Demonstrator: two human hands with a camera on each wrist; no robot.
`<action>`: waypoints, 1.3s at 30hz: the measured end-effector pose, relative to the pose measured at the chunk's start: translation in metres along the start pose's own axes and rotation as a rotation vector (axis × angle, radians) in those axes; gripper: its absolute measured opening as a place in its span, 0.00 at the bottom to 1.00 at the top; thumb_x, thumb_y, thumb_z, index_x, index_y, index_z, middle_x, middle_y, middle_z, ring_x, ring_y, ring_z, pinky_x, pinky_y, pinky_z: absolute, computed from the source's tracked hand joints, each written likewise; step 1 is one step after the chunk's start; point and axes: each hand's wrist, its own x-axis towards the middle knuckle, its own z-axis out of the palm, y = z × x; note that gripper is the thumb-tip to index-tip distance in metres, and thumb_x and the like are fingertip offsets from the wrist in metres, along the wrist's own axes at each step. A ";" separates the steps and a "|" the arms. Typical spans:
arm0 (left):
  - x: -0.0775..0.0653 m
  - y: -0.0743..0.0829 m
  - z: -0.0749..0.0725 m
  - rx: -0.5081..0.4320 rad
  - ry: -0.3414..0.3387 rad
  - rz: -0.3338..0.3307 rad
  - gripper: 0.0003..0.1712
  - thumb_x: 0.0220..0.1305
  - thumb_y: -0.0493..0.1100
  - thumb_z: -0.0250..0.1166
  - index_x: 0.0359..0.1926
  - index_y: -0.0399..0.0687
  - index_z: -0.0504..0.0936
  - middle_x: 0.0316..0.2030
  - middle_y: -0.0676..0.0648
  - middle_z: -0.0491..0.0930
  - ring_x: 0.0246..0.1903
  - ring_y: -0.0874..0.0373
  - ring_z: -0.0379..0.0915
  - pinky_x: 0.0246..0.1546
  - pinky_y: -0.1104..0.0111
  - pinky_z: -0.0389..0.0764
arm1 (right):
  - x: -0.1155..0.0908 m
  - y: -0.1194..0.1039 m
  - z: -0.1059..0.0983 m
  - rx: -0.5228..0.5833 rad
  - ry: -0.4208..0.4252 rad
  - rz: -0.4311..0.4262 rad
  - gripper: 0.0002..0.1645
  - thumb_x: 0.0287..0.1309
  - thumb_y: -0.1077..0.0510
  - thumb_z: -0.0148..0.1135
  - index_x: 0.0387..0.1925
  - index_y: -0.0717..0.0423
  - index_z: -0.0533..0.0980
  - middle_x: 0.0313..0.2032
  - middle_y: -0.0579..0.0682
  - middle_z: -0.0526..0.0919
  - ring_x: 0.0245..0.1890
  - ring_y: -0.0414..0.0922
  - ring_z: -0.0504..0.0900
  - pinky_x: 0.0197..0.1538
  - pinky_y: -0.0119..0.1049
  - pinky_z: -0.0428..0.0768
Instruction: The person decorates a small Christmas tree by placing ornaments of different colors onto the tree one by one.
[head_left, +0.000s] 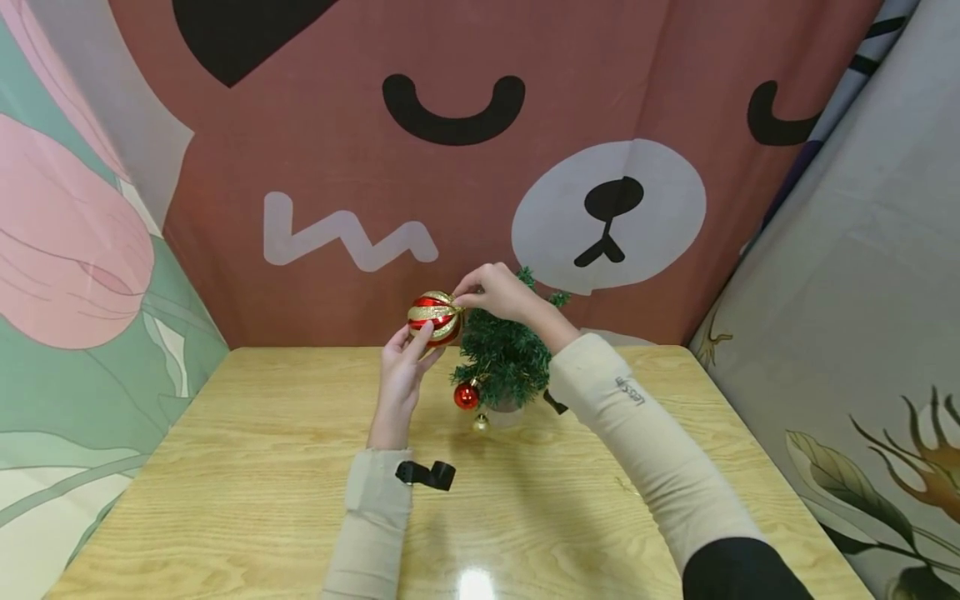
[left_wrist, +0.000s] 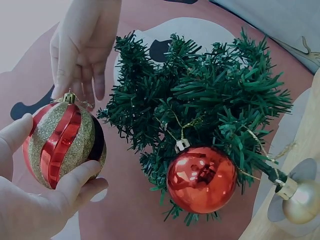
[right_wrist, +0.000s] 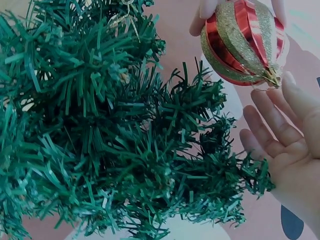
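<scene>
My left hand (head_left: 400,379) holds a large Christmas bauble (head_left: 433,310) with red and gold glitter stripes, thumb and fingers round its body. At the bauble's gold cap (left_wrist: 69,98), thumb and fingertips of my right hand (head_left: 497,292) pinch; a thin string shows there, partly hidden. Just right of the bauble stands a small green Christmas tree (head_left: 510,354), under my right wrist. A shiny red bauble (left_wrist: 202,180) hangs from its lower left branches. Below that, a small pale gold bauble (left_wrist: 301,201) hangs near the tabletop.
The tree stands in a pale pot (head_left: 506,415) near the back of a wooden table (head_left: 262,483). Behind it hangs a brown cloth (head_left: 337,308) with a bear face. Patterned cloths flank both sides. A black strap (head_left: 426,475) is on my left sleeve.
</scene>
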 end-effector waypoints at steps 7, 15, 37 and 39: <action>0.001 -0.001 0.002 -0.011 0.007 0.005 0.23 0.62 0.34 0.55 0.56 0.26 0.64 0.42 0.43 0.71 0.38 0.58 0.74 0.50 0.53 0.67 | 0.001 -0.001 0.000 -0.002 -0.006 0.018 0.09 0.55 0.58 0.60 0.33 0.58 0.82 0.32 0.50 0.83 0.30 0.48 0.79 0.31 0.34 0.74; 0.004 -0.004 0.003 -0.028 0.039 0.013 0.20 0.61 0.33 0.55 0.53 0.26 0.67 0.39 0.43 0.73 0.36 0.57 0.74 0.49 0.53 0.68 | 0.001 -0.001 -0.001 -0.014 0.041 0.026 0.08 0.55 0.59 0.59 0.32 0.58 0.82 0.31 0.50 0.82 0.29 0.48 0.78 0.32 0.35 0.73; 0.005 -0.005 0.003 -0.054 0.060 -0.008 0.22 0.62 0.38 0.55 0.54 0.27 0.64 0.41 0.42 0.74 0.36 0.57 0.77 0.43 0.61 0.75 | 0.000 0.003 -0.004 0.070 0.151 -0.009 0.06 0.57 0.62 0.56 0.32 0.62 0.76 0.31 0.54 0.81 0.32 0.52 0.79 0.34 0.36 0.76; 0.004 -0.006 0.002 -0.049 0.048 -0.015 0.23 0.63 0.38 0.54 0.55 0.28 0.63 0.43 0.42 0.73 0.36 0.57 0.77 0.43 0.61 0.75 | 0.000 0.002 -0.004 0.076 0.150 -0.006 0.05 0.57 0.62 0.56 0.32 0.62 0.75 0.30 0.54 0.81 0.32 0.51 0.79 0.34 0.36 0.76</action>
